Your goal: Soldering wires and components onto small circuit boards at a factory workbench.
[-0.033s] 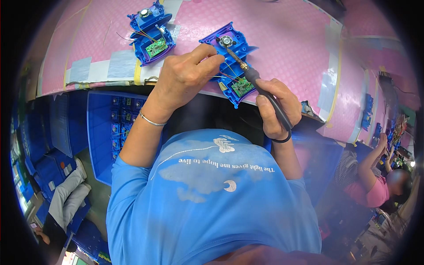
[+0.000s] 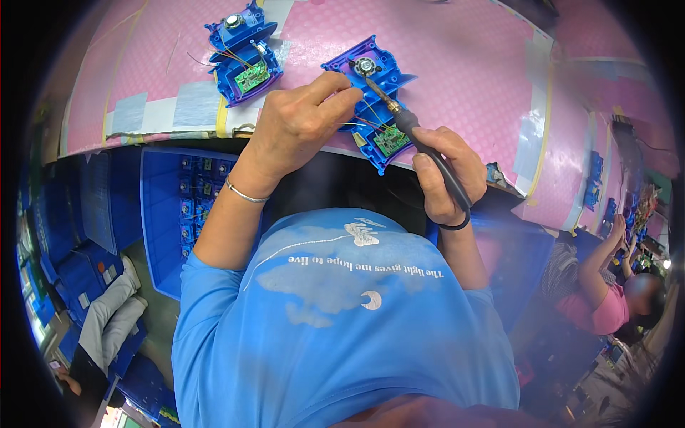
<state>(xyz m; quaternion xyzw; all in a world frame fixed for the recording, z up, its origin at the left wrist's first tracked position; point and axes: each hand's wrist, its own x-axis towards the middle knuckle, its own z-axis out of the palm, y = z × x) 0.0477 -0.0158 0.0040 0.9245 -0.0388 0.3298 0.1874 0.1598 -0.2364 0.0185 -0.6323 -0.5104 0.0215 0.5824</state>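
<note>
A soldering iron point(image 2: 444, 170) with a black handle is gripped in my right hand point(image 2: 448, 175). Its tip meets the lower edge of a small round speaker point(image 2: 366, 67) set in an opened blue plastic housing point(image 2: 392, 80). My left hand point(image 2: 307, 118) is closed in a pinch beside that speaker; a thin light strand point(image 2: 347, 124) shows below the fingers, and I cannot tell whether they hold it. Thin wires run across the housing to a green circuit board point(image 2: 390, 140) in its nearer half, which reaches the bench's front edge.
Another opened blue housing point(image 2: 227, 75) with a speaker and board lies left on the pink bench point(image 2: 471, 78). Under the bench edge stands a blue crate point(image 2: 161, 214) of similar parts. People sit at the left and at the right, where a pink sleeve point(image 2: 596, 303) shows.
</note>
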